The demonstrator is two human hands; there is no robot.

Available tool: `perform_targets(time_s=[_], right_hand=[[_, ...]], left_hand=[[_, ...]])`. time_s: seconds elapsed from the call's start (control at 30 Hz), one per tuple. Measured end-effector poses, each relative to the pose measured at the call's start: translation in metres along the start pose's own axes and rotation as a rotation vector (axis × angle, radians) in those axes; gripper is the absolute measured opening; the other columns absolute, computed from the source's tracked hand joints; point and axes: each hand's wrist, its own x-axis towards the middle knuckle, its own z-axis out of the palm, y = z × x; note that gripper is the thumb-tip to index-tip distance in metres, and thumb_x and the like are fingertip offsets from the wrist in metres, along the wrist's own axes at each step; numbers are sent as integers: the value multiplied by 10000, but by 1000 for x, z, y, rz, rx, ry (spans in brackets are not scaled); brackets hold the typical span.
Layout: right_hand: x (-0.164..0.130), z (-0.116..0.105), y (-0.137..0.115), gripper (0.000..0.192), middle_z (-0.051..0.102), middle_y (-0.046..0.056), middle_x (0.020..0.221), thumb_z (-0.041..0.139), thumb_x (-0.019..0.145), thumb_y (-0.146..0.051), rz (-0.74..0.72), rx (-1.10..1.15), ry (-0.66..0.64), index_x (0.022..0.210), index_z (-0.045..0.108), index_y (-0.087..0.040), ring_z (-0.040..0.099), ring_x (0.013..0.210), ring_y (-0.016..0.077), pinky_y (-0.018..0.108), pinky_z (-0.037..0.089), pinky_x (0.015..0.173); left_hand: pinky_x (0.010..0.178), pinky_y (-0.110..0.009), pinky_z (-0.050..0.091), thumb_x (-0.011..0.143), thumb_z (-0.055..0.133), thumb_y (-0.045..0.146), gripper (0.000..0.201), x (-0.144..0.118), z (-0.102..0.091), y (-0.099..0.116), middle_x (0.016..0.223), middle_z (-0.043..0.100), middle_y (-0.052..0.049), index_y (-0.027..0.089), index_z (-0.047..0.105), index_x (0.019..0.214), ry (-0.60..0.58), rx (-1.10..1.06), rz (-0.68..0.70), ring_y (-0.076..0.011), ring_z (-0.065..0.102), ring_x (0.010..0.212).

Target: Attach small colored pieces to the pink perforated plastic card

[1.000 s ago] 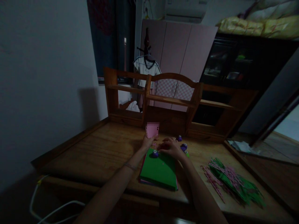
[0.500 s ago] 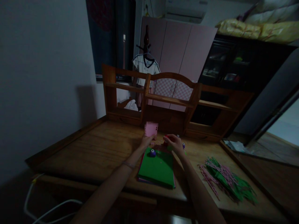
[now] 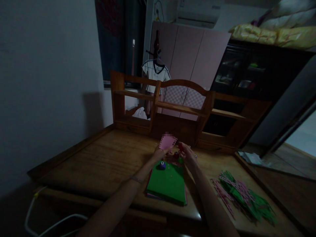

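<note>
My left hand (image 3: 161,153) pinches the lower edge of a pink paper sheet (image 3: 168,142), held tilted above the desk, with rows of small punched holes along its side edges. Just right of the sheet, my right hand (image 3: 189,157) is closed around a small red craft punch (image 3: 181,146), apart from the paper. Below my hands lies a stack of green sheets (image 3: 167,184) with other colours under it. A purple craft punch (image 3: 162,165) sits on the stack's far edge. Behind the stack are another red punch (image 3: 176,155) and a green one (image 3: 180,160), partly hidden.
Pink punched strips and green strips (image 3: 247,197) lie heaped at the right of the wooden desk (image 3: 98,164). Small pink scraps are scattered near the punches. A wooden shelf (image 3: 180,105) stands along the desk's back edge, and a wall is at the left.
The pink sheet has turned clockwise and shifted right with my left hand. My right hand has moved slightly right with the red punch, uncovering the other red punch. The view has tipped slightly.
</note>
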Motion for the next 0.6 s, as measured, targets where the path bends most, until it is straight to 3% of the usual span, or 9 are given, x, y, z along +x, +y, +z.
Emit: perform_targets(time_s=[0.13,0.33,0.6], right_hand=[[-2,3,3,361,632,47,978,742,672,-390,38,-36,-25,972,652,-211,579,788,144,219,450,643],[-3,8,1,381,636,56,932,723,683,-443,77,-71,-93,953,671,-180,558,714,139,239,436,643],[-5,12,-4,439,627,42,773,665,703,-534,67,-166,-98,951,670,-172,549,650,150,244,417,589]], left_hand=[[688,-256,478,645,700,382,377,-2,1,3,881,678,-108,103,660,896,-22,21,18,-165,620,743],[602,-236,461,690,648,431,340,-7,1,11,727,660,-70,116,657,818,-52,74,77,-135,588,610],[708,-262,488,702,647,391,324,-11,7,15,874,682,-101,119,671,876,-27,27,91,-177,630,761]])
